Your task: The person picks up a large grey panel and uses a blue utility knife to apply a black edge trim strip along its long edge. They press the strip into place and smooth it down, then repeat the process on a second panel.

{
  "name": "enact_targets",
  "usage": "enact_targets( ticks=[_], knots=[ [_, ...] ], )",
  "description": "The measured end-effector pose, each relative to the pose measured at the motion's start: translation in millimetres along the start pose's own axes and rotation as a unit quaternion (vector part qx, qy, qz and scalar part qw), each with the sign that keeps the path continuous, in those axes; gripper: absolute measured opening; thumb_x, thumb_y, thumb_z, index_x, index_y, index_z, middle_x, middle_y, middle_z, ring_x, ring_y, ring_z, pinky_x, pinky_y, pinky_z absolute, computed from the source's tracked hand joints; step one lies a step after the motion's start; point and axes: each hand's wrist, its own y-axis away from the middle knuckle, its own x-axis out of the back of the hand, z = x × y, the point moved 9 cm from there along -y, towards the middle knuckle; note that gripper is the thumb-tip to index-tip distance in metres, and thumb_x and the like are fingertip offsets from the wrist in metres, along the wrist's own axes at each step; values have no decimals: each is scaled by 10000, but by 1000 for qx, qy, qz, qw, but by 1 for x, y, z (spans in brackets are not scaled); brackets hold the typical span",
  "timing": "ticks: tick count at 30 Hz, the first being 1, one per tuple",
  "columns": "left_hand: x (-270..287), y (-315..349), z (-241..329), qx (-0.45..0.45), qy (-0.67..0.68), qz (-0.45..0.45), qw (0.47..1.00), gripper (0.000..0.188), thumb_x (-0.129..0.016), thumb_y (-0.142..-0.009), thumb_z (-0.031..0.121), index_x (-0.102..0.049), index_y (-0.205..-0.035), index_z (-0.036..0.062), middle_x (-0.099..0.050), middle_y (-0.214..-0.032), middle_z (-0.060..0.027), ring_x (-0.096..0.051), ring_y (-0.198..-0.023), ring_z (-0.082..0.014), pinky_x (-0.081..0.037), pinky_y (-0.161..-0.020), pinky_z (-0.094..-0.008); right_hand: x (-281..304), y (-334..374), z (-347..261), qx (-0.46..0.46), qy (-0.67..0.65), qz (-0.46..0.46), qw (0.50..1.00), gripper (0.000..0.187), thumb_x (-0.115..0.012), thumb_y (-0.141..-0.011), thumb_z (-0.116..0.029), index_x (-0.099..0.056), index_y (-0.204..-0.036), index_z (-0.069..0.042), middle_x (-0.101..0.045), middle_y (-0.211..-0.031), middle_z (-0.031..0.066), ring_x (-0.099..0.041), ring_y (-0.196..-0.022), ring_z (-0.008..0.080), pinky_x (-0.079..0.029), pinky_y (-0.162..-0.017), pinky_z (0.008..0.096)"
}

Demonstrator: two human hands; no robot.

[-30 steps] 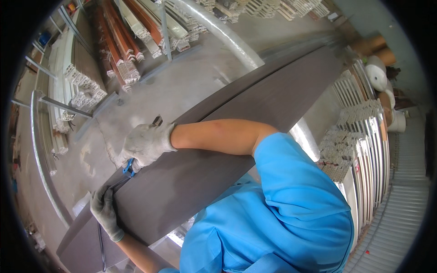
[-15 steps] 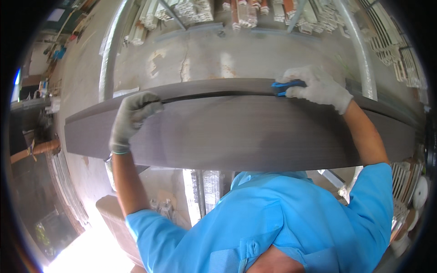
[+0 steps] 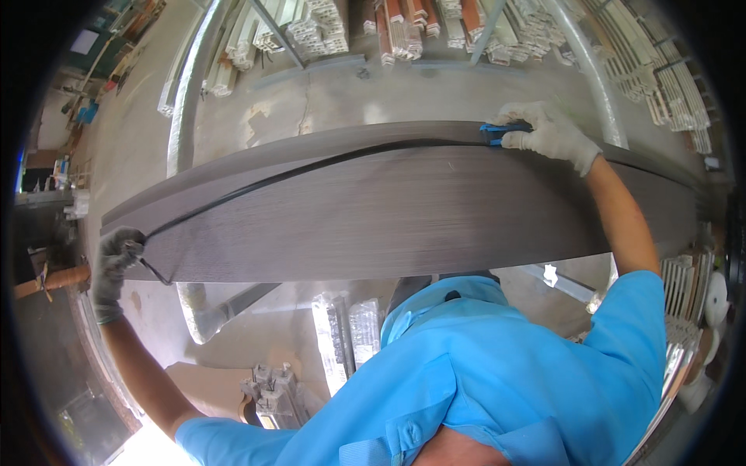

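Note:
A long grey-brown panel (image 3: 373,210) with a fine wood grain lies crosswise in front of me. Its far part forms a raised lip. A thin black flexible strip (image 3: 311,165) runs above it, stretched from hand to hand. My left hand (image 3: 115,272), in a light grey glove, grips the strip past the panel's left end, and a short loose tail hangs bent beside the fingers. At the panel's far edge, my gloved right hand (image 3: 548,140) is closed round a blue-and-black hand tool (image 3: 501,133); its exact kind is hidden. The strip's other end meets this tool.
Wrapped tubular supports (image 3: 183,132) stand under the panel. Bundles of white and brown profiles (image 3: 400,31) lie on the far floor. More profiles (image 3: 660,70) are stacked at right. Plastic-wrapped bars (image 3: 332,342) and a brown cardboard piece (image 3: 206,388) lie on the near side.
My left hand has moved far left and toward me, drawing the black strip off the panel's lip into a long slanting line. The right hand stays near its place with the tool.

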Motion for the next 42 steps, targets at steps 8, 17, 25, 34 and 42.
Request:
enact_targets(
  ticks=[8,17,25,34,42],
  knots=[
    [-55,-68,63,-144,-536,105,825,187,-732,-857,18,-732,-1044,7,-647,-890,-98,-612,-795,-218,-495,-757,-328,-1,-1,7,6,-19,-5,1000,354,-792,-875,-225,-707,-1154,-24,-753,-1060,140,-695,-1016,262,-510,-936,362],
    [-47,-106,14,-1,-211,69,975,145,-743,-858,31,-732,-1002,39,-615,-807,-58,-601,-757,-164,-480,-696,-350,-1,-5,8,15,-44,-9,999,386,-785,-864,-193,-712,-1200,-16,-743,-1097,149,-693,-1025,276,-512,-959,369],
    [-54,-84,-1,96,67,22,993,180,-684,-999,133,-723,-1125,10,-610,-879,3,-557,-732,-56,-461,-646,-234,-1,-6,7,12,-85,-6,996,369,-787,-867,-162,-712,-1195,-10,-749,-1126,124,-696,-1064,251,-510,-990,354],
    [-69,-109,-21,-103,-283,229,926,144,-656,-1001,123,-721,-1114,62,-695,-1080,-90,-681,-916,-246,-541,-804,-359,-3,-3,17,-7,-107,-18,994,344,-792,-871,-170,-727,-1176,-25,-749,-1093,114,-695,-1028,237,-521,-951,344],
    [-87,-104,-51,-37,-234,388,890,189,-694,-979,181,-740,-1138,91,-716,-1103,-103,-701,-1016,-296,-538,-907,-393,-51,-55,-94,208,-15,-93,974,302,-795,-871,-198,-758,-1140,-66,-756,-1000,87,-704,-928,234,-537,-882,336]
  ],
)
